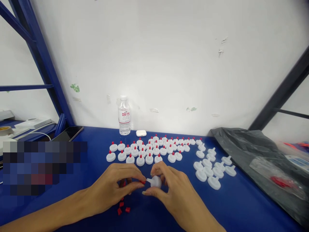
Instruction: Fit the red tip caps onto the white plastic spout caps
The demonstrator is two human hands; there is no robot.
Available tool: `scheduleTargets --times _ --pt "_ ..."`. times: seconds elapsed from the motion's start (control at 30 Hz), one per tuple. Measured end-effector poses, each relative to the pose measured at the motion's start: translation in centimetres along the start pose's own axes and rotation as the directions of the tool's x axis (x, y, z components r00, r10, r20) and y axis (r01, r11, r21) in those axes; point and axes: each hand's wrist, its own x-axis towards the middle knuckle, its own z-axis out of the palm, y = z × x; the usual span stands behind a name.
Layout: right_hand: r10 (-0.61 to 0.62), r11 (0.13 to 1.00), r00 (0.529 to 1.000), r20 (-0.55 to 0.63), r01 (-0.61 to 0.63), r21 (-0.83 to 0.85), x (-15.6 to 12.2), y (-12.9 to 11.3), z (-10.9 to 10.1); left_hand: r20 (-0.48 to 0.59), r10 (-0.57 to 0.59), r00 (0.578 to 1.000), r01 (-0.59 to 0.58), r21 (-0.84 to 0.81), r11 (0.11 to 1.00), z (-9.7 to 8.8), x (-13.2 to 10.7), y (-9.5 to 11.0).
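Observation:
Between finger and thumb, my left hand [113, 187] pinches a small red cap [143, 182]. It meets, or nearly meets, the narrow spout of a white nozzle lid [155, 182], which my right hand [169, 187] grips by its round base. The spout points left toward the red cap. Several loose red caps [121, 204] lie on the blue table below my left hand, some partly hidden by it. Beyond my hands stand many white lids with red caps on their tips [149, 158]. To the right sits a group of white lids with bare spouts [214, 182].
A water bottle [124, 116] and a small white case [141, 133] stand at the wall. On the right, a dark grey plastic bag [241, 154] bears a clear bag of red pieces [277, 177]. A phone [69, 133] lies at left, near a blue metal frame [45, 61].

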Motion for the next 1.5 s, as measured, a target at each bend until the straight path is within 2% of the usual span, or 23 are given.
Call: scheduleTargets --times 0.27,0.4,0.57,0.73,0.8,0.87,1.0,1.13,1.27,1.37,1.5 --pt "-0.123 0.989 0.992 -0.019 0.121 -0.089 0.1 -0.2 0.4 -0.006 0.006 1.000 -0.006 -0.003 1.000 0.1 0.1 0.1" --pt "-0.127 0.990 0.992 0.003 0.127 -0.056 0.0 -0.5 0.3 -0.005 0.002 1.000 -0.002 -0.003 1.000 0.2 0.0 0.0" --pt "-0.096 0.993 0.995 0.030 0.094 0.065 0.0 -0.5 0.0 -0.011 -0.121 0.993 0.119 -0.088 0.989 0.3 -0.3 0.0" --pt "-0.136 0.989 0.989 -0.058 0.139 0.056 -0.1 0.2 0.1 -0.029 -0.252 0.967 0.248 -0.103 0.963 0.1 -0.1 0.4" --pt "-0.158 0.986 0.982 -0.100 0.163 0.045 0.0 0.3 0.1 -0.066 -0.219 0.974 0.216 -0.044 0.975 0.1 0.0 0.4" --pt "-0.175 0.983 0.976 -0.130 0.182 0.040 -0.1 0.3 0.1 -0.089 -0.120 0.989 0.123 0.034 0.992 0.0 0.0 0.2" --pt "-0.212 0.975 0.962 -0.171 0.221 0.029 -0.3 0.0 0.2 -0.052 0.025 0.998 -0.016 0.184 0.983 0.0 -0.4 -0.4" --pt "-0.288 0.955 0.924 -0.250 0.298 0.001 -0.5 0.1 0.8 0.060 0.073 0.995 -0.090 0.347 0.933 -0.1 -0.9 -0.4" --pt "-0.376 0.922 0.889 -0.261 0.386 -0.015 -0.4 0.1 1.3 0.133 0.064 0.989 -0.107 0.346 0.932 -0.2 -1.3 -0.1" --pt "-0.456 0.887 0.846 -0.275 0.459 -0.057 -0.2 -0.2 1.4 0.116 0.052 0.992 -0.087 0.324 0.942 0.0 -1.9 -0.1" --pt "-0.563 0.821 0.750 -0.348 0.555 -0.133 0.0 -0.8 1.4 0.036 0.083 0.996 -0.091 0.321 0.943 0.2 -2.4 0.0"
